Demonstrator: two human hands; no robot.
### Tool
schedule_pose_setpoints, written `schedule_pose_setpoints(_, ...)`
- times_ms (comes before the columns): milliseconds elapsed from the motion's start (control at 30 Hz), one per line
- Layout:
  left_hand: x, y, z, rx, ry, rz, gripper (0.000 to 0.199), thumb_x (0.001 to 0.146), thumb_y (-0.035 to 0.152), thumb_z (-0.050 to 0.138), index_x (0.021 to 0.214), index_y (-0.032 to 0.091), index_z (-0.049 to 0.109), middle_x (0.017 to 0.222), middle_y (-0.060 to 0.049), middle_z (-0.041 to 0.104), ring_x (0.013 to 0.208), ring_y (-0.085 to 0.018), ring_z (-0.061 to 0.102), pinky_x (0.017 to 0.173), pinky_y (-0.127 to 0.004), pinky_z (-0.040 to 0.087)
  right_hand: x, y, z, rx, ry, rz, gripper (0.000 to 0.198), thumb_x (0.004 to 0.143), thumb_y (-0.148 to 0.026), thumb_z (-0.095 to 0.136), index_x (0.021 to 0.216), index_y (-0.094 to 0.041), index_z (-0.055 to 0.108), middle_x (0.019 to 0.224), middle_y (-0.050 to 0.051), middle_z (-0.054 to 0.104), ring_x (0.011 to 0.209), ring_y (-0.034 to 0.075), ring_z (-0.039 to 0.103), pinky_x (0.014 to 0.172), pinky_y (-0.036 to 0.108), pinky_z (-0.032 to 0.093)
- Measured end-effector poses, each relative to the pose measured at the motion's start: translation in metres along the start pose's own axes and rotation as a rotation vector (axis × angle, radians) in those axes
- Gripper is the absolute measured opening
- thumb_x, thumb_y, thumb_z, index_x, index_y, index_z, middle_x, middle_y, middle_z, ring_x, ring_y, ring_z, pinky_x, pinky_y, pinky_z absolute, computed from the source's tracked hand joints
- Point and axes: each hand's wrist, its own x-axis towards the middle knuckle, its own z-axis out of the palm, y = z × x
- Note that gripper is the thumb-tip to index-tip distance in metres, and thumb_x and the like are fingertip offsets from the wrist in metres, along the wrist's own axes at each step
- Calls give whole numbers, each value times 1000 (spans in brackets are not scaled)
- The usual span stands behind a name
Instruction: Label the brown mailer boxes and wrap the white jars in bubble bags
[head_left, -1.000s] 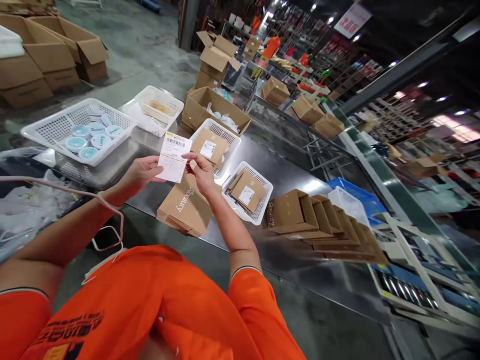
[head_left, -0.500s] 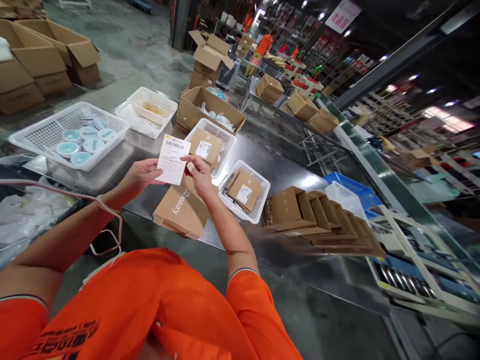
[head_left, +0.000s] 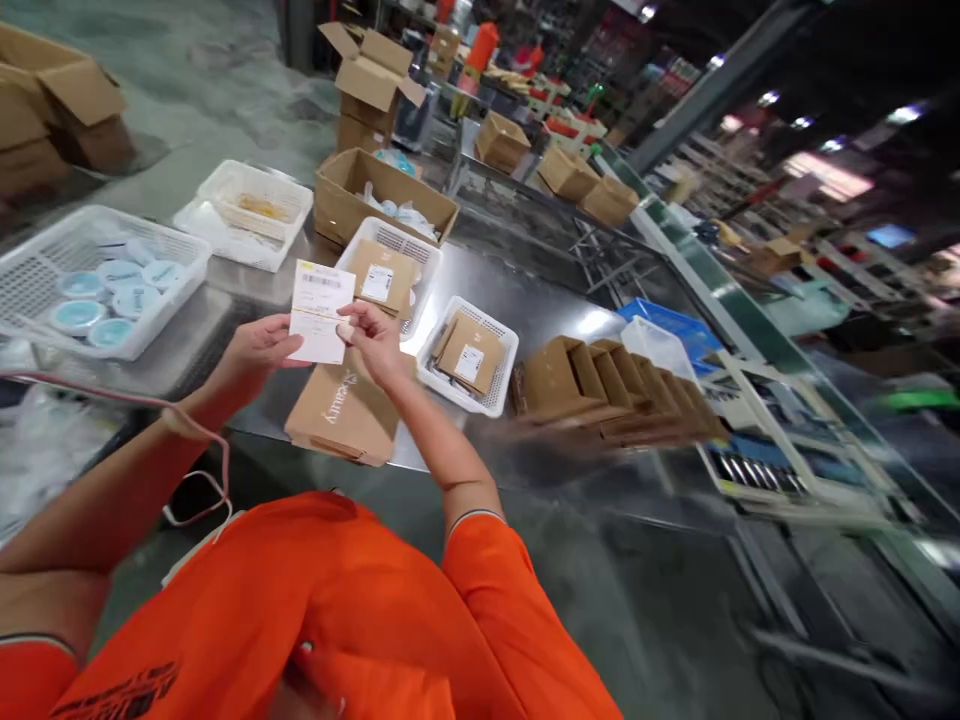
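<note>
A white paper slip (head_left: 321,310) with a barcode and printed lines is held up between both hands over the metal table. My left hand (head_left: 262,345) pinches its lower left edge. On the right edge, my right hand (head_left: 371,340) grips it between thumb and fingers. Beneath the hands lies a stack of flat brown cardboard boxes (head_left: 341,415) with white lettering, partly covered by my right hand and forearm. Just behind the slip stands a white basket (head_left: 427,275) holding labelled brown packages (head_left: 386,277).
Another white basket (head_left: 491,400) of labelled packages is right of the stack. Folded open cartons (head_left: 562,380) stand in a row farther right. At left, a white basket (head_left: 169,310) holds round blue-lidded tubs (head_left: 79,317). An open carton (head_left: 337,205) stands behind. A pink cable (head_left: 112,390) crosses my left arm.
The camera view has turned, so the table and its contents appear shifted left and slightly up. Both hands still hold the slip in much the same pose.
</note>
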Motion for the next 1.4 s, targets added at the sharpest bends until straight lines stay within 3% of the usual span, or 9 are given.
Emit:
schedule_pose_setpoints(167, 0, -4, 6, 157, -93, 33, 90, 69, 66, 104, 149, 32, 78, 125, 0, 92, 128, -38, 85, 121, -56, 67, -14, 10, -14, 13, 296, -10, 43, 105, -62, 68, 93, -21, 75, 81, -5, 68, 77, 9, 62, 76, 25, 52)
schedule_pose_setpoints(367, 8, -27, -15, 344, -127, 99, 62, 79, 63, 97, 136, 47, 78, 118, 12, 92, 119, -31, 89, 122, -54, 67, -92, 52, -109, 9, 653, 36, 27, 82, -42, 89, 96, -23, 74, 81, -3, 69, 79, 16, 61, 74, 26, 53)
schedule_pose_setpoints(533, 28, -70, -51, 620, 80, 119, 87, 66, 63, 84, 146, 31, 71, 131, -9, 91, 130, -45, 85, 121, -74, 62, -188, 104, -184, -107, 964, 198, 24, 76, -39, 78, 92, -24, 68, 71, -8, 58, 70, 15, 52, 70, 26, 45)
schedule_pose_setpoints(667, 33, -89, -60, 633, 136, -48, 81, 62, 56, 83, 136, 28, 66, 132, -14, 89, 125, -43, 86, 112, -68, 68, -241, 133, -219, -176, 1151, 389, 23, 71, -36, 70, 89, -26, 59, 67, -9, 54, 66, 15, 52, 67, 26, 43)
schedule_pose_setpoints(767, 27, -91, -52, 578, 150, -151, 76, 59, 52, 81, 129, 28, 64, 121, -12, 90, 119, -41, 87, 108, -64, 71, -256, 148, -235, -212, 1163, 465, 24, 71, -35, 69, 88, -27, 54, 65, -9, 54, 64, 16, 53, 64, 25, 43)
schedule_pose_setpoints(867, 21, -88, -42, 567, 162, -184, 80, 54, 56, 83, 128, 31, 64, 122, -7, 90, 124, -42, 86, 118, -67, 67, -251, 160, -242, -226, 1151, 480, 21, 70, -33, 68, 86, -27, 55, 61, -11, 49, 62, 14, 49, 62, 23, 40)
schedule_pose_setpoints(1200, 10, -87, -30, 561, 188, -26, 74, 61, 61, 86, 130, 43, 68, 132, 9, 89, 139, -42, 81, 128, -68, 61, -222, 180, -236, -230, 1106, 498, 15, 71, -29, 69, 83, -25, 61, 63, -9, 54, 65, 15, 52, 66, 24, 45)
schedule_pose_setpoints(1300, 11, -95, -30, 596, 223, -3, 79, 64, 60, 85, 138, 43, 68, 130, 7, 90, 130, -38, 85, 122, -67, 65, -223, 173, -236, -274, 1075, 533, 17, 71, -34, 68, 84, -25, 62, 66, -7, 58, 69, 17, 56, 70, 27, 51)
schedule_pose_setpoints(1400, 3, -104, -22, 550, 271, -4, 81, 69, 56, 82, 145, 32, 66, 132, -4, 89, 130, -36, 84, 120, -64, 66, -228, 155, -235, -379, 1008, 572, 21, 69, -40, 65, 83, -27, 58, 71, -4, 62, 79, 20, 61, 82, 33, 57)
